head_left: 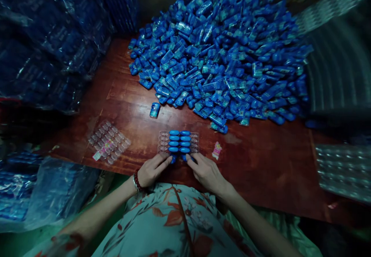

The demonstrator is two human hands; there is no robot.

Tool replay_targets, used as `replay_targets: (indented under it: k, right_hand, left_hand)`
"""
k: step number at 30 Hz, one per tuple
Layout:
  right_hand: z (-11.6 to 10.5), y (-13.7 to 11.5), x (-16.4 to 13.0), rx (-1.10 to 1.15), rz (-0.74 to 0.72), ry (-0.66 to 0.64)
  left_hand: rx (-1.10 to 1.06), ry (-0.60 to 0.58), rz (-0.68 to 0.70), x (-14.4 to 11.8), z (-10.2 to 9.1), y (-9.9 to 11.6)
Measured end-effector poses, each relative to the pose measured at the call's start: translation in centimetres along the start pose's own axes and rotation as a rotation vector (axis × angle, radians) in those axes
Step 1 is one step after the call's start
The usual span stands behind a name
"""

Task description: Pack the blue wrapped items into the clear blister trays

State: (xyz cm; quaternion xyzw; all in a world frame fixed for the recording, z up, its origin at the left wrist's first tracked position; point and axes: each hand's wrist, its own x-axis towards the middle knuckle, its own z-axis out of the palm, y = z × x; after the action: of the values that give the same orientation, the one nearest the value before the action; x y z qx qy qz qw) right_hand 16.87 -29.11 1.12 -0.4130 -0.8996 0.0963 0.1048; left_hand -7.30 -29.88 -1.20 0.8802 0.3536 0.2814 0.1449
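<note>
Both my hands work at the lower centre of the frame, the left hand [153, 169] and right hand [207, 172] each with fingertips closed on a partly hidden blue piece [173, 159] at the near end of a clear tray [163, 141]. Just beyond my fingers, four rows of glossy blue capsules [174, 138] lie two abreast along the tray's middle, on the reddish-brown worktop [255, 164]. A second clear tray [114, 141] lies at left, a pink packet [216, 150] just right of mine. A heap of blue packets [220, 60] fills the upper centre; one loose packet [155, 110] lies apart, below its left side.
</note>
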Motion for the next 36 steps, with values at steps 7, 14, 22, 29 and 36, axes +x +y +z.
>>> replay_targets:
  k: [7,14,22,29,36]
  right_hand:
    - [-0.7,-1.7,0.7,-0.116,0.022,-0.087]
    - [-0.7,-2.2,3.0,-0.136,0.059,-0.118]
    - [1.0,-0.4,0.5,0.132,0.299,0.294]
    - [-0.1,8.4,2.0,0.19,0.961,0.478]
    - [1.6,11.1,1.0,0.284,0.955,0.305]
  left_hand:
    - [0.198,-0.138,0.087,1.1,-0.7,0.3]
    - [0.345,-0.29,0.048,3.6,0.3,1.6]
    - [0.12,0.092,-0.277,3.8,-1.3,-2.1]
    - [0.116,0.1,-0.827,11.1,-0.9,-13.3]
    - [-0.131,0.057,-0.757,11.1,-0.4,-13.9]
